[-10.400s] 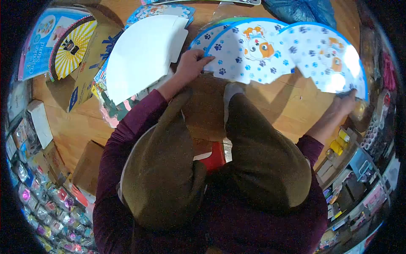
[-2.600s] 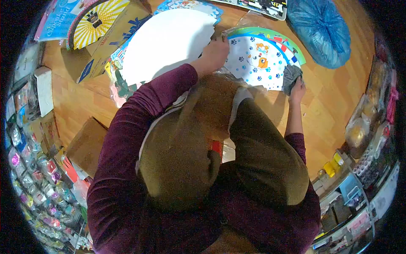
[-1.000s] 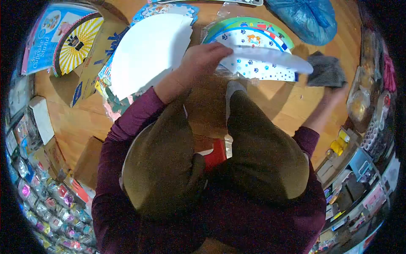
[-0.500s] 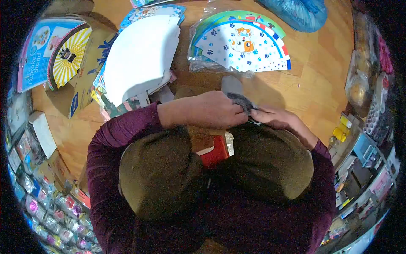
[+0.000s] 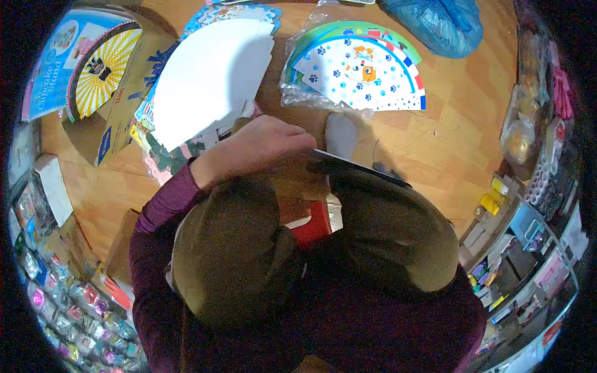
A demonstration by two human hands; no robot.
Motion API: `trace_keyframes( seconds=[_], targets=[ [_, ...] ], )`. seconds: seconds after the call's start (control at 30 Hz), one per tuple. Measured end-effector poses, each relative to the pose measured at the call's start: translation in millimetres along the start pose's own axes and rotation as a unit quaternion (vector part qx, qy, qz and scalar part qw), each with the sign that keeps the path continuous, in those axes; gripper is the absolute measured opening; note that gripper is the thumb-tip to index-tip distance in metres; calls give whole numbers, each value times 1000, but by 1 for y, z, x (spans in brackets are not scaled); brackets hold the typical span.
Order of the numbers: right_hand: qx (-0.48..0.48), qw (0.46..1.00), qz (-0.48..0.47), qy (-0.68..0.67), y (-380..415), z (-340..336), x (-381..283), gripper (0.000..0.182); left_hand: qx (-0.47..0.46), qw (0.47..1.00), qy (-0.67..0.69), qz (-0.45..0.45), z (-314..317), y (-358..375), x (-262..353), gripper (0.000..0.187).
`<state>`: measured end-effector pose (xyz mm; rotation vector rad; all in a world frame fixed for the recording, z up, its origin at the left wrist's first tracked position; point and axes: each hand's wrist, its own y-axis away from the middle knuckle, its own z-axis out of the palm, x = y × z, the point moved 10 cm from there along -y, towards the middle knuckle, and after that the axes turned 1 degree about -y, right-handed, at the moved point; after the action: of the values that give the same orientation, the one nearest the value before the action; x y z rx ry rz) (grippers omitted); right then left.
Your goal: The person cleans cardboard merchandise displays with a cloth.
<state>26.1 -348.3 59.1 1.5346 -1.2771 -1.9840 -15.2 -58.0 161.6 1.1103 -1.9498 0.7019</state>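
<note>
My left hand point(image 5: 270, 143) is closed at the left end of a thin, dark flat object point(image 5: 364, 166) with a pale edge. It is seen nearly edge-on, slanting down to the right above my right knee. What the object is cannot be made out. A small dark grey thing point(image 5: 387, 168), perhaps cloth, shows just beyond its edge. My right hand is out of sight. Under my left wrist and beyond it lies a stack of white fan-shaped sheets point(image 5: 208, 78). Past the grey-white sock point(image 5: 341, 135) is a paw-print fan-shaped sheet point(image 5: 357, 71) on clear plastic.
A cupcake stand package point(image 5: 59, 74) and a yellow-striped fan piece point(image 5: 106, 71) lie at the far left. A blue plastic bag point(image 5: 444, 28) is at the far right. Packed small items point(image 5: 81, 311) line the left, shelves the right. Something red point(image 5: 314, 227) is between my knees.
My hands have parted. My left hand has moved left, and my right hand has left the view. The dark flat object now shows as a long edge; the grey thing is mostly hidden.
</note>
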Motion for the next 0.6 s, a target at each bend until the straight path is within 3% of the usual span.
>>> trace_keyframes(
  seconds=[0.13,0.2,0.23,0.3,0.33,0.4,0.43,0.53,0.6],
  targets=[
    [109,993,-6,-39,9,1,-18,45,44,991,74,-102,-13,37,-27,23],
    [153,986,-12,-61,16,-3,-18,45,219,952,-1,-212,-42,96,-51,16],
    [176,981,-12,-75,19,-4,-19,45,337,866,130,-345,-62,128,-65,9],
    [221,970,-14,-98,26,-10,-19,45,517,756,160,-368,-94,197,-69,7],
    [208,973,-21,-96,9,-25,-12,45,530,753,148,-361,-105,220,-69,9],
    [190,886,87,-414,-31,-54,44,39,567,706,211,-367,-96,257,-78,12],
    [179,890,83,-411,-40,-54,34,39,576,686,234,-378,-85,274,-88,13],
    [228,908,-57,-347,-49,-74,-29,33,607,624,306,-386,-51,305,-117,11],
    [231,909,-57,-342,-56,-73,-34,33,601,603,341,-398,-27,327,-148,11]
  ],
)
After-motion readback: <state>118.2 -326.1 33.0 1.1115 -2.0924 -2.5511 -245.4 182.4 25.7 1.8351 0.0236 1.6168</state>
